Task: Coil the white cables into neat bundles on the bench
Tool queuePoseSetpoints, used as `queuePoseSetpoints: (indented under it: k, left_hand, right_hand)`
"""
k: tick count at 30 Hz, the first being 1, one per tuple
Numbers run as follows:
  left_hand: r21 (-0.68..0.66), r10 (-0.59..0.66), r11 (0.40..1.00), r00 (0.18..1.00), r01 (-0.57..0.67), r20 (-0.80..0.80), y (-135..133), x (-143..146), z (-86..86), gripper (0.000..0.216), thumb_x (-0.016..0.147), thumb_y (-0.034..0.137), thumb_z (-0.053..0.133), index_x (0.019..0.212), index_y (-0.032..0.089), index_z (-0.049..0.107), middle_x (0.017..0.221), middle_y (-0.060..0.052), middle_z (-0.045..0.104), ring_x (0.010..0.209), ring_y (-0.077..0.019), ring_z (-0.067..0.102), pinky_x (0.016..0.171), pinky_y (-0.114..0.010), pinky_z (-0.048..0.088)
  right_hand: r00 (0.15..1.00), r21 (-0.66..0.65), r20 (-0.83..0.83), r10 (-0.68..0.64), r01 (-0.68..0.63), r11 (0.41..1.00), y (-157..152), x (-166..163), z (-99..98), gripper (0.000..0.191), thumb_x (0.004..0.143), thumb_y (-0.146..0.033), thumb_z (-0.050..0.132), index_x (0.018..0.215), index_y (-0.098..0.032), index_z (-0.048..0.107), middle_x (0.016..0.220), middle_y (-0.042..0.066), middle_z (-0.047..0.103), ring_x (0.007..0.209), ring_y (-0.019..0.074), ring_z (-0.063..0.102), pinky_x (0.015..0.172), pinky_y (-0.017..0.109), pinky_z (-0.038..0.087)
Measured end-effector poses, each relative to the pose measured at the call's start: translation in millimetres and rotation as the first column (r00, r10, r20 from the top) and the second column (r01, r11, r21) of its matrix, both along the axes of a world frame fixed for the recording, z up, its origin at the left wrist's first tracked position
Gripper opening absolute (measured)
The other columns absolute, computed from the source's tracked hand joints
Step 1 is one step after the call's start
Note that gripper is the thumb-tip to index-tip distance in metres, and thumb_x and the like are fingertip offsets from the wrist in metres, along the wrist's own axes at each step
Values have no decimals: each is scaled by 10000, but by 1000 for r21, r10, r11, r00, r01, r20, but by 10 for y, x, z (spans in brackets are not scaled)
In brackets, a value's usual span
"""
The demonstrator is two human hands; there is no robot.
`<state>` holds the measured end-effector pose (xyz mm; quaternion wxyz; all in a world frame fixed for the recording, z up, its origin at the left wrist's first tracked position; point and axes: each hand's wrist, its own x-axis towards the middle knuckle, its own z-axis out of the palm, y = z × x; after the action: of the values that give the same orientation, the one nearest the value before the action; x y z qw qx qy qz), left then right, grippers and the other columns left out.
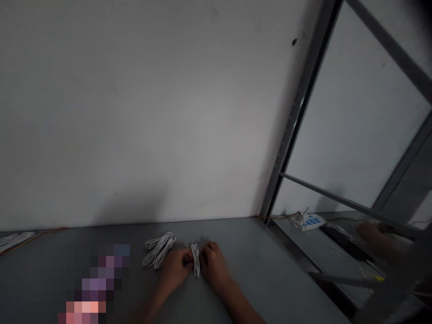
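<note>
Already the white cable [195,260] lies folded lengthwise, no tie visible, toward the surface's [276,274] back edge, between left hand [178,267] and right hand [214,265]; fingers curl inward, whether pinching it I cannot tell.

The head camera looks forward and down — over the table [270,270], facing the wall [175,108].
</note>
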<state>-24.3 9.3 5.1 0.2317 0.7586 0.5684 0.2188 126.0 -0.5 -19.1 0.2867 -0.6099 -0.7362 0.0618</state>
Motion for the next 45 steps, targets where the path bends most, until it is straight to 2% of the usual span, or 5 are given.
queuePoseSetpoints:
  k: [8, 19, 28, 36, 45]
  left_hand:
    - [27, -6, 1000, 1000, 6, -4, -16, 10, -5, 140, 748, 162, 571, 730, 202, 704, 746, -3, 734, 741, -176, 668, 661, -247, 412]
    - [108, 11, 994, 989, 5, -144, 11, 25, -76, 226, 763, 106, 544, 831, 210, 732, 988, -48, 714, 944, -235, 657, 818, -304, 437]
    - [63, 2, 998, 984, 10, -178, -52, 28, 1, 207, 783, 122, 535, 857, 193, 715, 898, -53, 727, 870, -221, 656, 736, -289, 402]
    - [74, -15, 997, 992, 24, -124, 0, -5, -101, 154, 767, 122, 558, 790, 188, 695, 799, -20, 718, 814, -200, 658, 703, -271, 378]
    - [60, 5, 998, 995, 1, -96, 20, -3, -110, 163, 780, 113, 540, 742, 202, 671, 763, -17, 707, 788, -200, 648, 684, -273, 370]
  right_hand:
    - [989, -82, -81, 124, -131, 988, -3, 163, 86, 174, 835, -57, 599, 841, -164, 735, 958, 83, 684, 990, 196, 623, 888, 253, 461]
    - [983, -103, -65, 172, -178, 979, 2, 194, 114, 159, 827, -50, 609, 844, -157, 726, 956, 80, 676, 980, 187, 610, 861, 234, 445]
    - [987, -105, 19, 161, -159, 982, 9, 191, 96, 163, 863, -68, 562, 843, -148, 703, 964, 99, 683, 977, 204, 607, 887, 268, 443]
    - [973, -114, -32, 229, -231, 966, 2, 254, 119, 187, 820, -20, 566, 845, -148, 700, 973, 84, 669, 977, 182, 603, 876, 242, 441]
    - [971, -115, -24, 238, -239, 964, -5, 249, 122, 206, 834, -12, 517, 837, -144, 674, 982, 89, 658, 988, 191, 598, 889, 264, 445]
